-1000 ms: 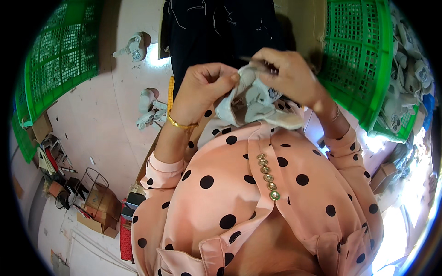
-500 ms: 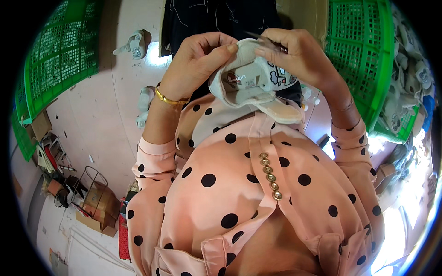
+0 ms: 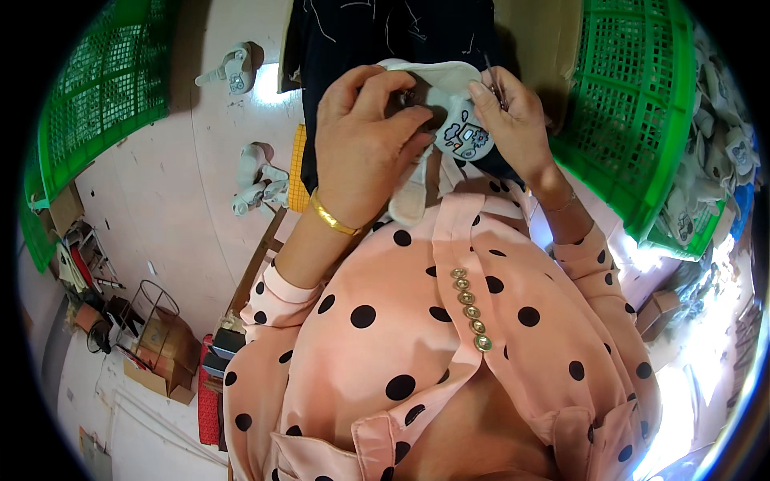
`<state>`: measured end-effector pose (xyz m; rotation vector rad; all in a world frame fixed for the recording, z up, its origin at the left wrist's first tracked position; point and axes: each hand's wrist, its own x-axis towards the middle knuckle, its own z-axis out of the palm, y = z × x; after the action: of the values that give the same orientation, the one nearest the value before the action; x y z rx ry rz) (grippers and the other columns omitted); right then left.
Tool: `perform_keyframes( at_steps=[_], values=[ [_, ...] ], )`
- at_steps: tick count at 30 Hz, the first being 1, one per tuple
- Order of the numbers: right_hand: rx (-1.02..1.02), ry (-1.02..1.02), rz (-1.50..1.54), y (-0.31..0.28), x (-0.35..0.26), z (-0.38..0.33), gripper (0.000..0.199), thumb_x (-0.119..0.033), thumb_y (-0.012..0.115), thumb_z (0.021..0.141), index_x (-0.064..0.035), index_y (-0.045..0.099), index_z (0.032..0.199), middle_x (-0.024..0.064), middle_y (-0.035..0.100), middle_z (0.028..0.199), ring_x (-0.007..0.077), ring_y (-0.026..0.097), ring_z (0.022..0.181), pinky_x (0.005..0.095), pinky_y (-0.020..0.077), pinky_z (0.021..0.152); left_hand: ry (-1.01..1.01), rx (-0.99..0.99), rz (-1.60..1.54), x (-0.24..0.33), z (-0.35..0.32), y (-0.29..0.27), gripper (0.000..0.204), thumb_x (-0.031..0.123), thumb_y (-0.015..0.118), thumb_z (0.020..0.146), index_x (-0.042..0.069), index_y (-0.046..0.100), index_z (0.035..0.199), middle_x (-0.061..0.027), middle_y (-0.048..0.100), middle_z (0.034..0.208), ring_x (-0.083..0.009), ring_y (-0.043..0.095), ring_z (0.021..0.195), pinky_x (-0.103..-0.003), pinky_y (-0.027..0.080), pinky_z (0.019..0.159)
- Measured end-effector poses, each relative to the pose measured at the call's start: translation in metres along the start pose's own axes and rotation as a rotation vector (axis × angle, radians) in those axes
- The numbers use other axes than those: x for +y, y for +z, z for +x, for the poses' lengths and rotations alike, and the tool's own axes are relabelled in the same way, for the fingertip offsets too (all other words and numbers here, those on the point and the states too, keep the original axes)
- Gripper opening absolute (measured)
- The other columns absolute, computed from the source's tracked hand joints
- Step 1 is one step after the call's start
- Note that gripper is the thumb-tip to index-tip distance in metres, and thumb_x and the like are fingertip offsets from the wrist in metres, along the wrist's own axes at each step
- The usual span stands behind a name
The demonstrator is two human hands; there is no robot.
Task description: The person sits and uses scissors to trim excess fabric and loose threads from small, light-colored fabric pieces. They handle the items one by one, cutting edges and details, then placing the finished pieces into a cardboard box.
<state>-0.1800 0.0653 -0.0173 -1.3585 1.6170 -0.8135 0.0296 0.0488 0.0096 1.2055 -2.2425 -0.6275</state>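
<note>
A small white child's shoe (image 3: 449,92) with a cartoon print on its upper is held over my lap, its opening facing up and a strap (image 3: 409,196) hanging toward me. My left hand (image 3: 357,136) is closed around its left side, the fingers bent over the opening and hiding the inside. My right hand (image 3: 517,124) pinches the right edge with the thumb on top. A slim dark metal tool (image 3: 493,80), like thread snips, sits in the same right hand, its point upward; the fingers partly cover it.
Green plastic crates stand at left (image 3: 104,100) and right (image 3: 634,120), with a heap of similar shoes (image 3: 714,160) beyond the right one. More shoes (image 3: 238,70) lie on the floor at left, near a yellow basket (image 3: 298,168). A cardboard box (image 3: 168,353) is lower left.
My left hand has shifted from pinching the shoe's rim to reaching over its opening. The shoe has turned, its strap swinging left, and the metal tool now points more upward.
</note>
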Motion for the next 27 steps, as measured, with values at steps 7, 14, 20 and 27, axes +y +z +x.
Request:
perform_keyframes(
  at_steps=[7,14,20,27],
  values=[
    [0.059,0.163,0.260,0.009,0.008,-0.012,0.023,-0.018,0.063,0.095,-0.0014,0.054,0.082,-0.0024,0.051,0.063,0.0023,0.044,0.060,0.0202,0.0397,0.053,0.031,0.068,0.105,-0.013,-0.005,0.034,0.019,0.013,0.074,0.065,0.018,0.074,0.084,0.0054,0.060,0.103,-0.0265,0.052,0.112,-0.041,0.041,0.095],
    [0.031,0.204,0.264,0.011,0.006,-0.011,0.022,-0.017,0.063,0.095,-0.0017,0.053,0.082,-0.0059,0.047,0.067,0.0011,0.039,0.066,0.0185,0.0377,0.056,0.118,0.040,0.083,-0.026,0.003,0.050,0.020,0.013,0.076,0.067,0.017,0.073,0.086,0.0051,0.064,0.096,-0.0280,0.053,0.115,-0.039,0.042,0.094],
    [0.053,0.256,0.311,0.004,0.000,-0.008,0.021,-0.014,0.062,0.094,-0.0013,0.051,0.081,-0.0061,0.045,0.065,0.0013,0.037,0.063,0.0186,0.0358,0.055,-0.021,0.099,-0.299,-0.031,0.003,0.020,0.010,0.005,0.069,0.081,0.007,0.064,0.090,-0.0058,0.065,0.100,-0.0292,0.059,0.109,-0.039,0.046,0.094],
    [0.109,0.149,0.269,-0.002,-0.014,-0.013,0.022,-0.012,0.061,0.093,-0.0023,0.049,0.078,-0.0044,0.046,0.061,0.0010,0.040,0.057,0.0197,0.0360,0.050,-0.564,0.379,-0.802,-0.029,-0.006,-0.017,0.011,0.004,0.054,0.098,-0.002,0.051,0.108,-0.0122,0.064,0.107,-0.0172,0.062,0.102,-0.027,0.050,0.091]
  ],
)
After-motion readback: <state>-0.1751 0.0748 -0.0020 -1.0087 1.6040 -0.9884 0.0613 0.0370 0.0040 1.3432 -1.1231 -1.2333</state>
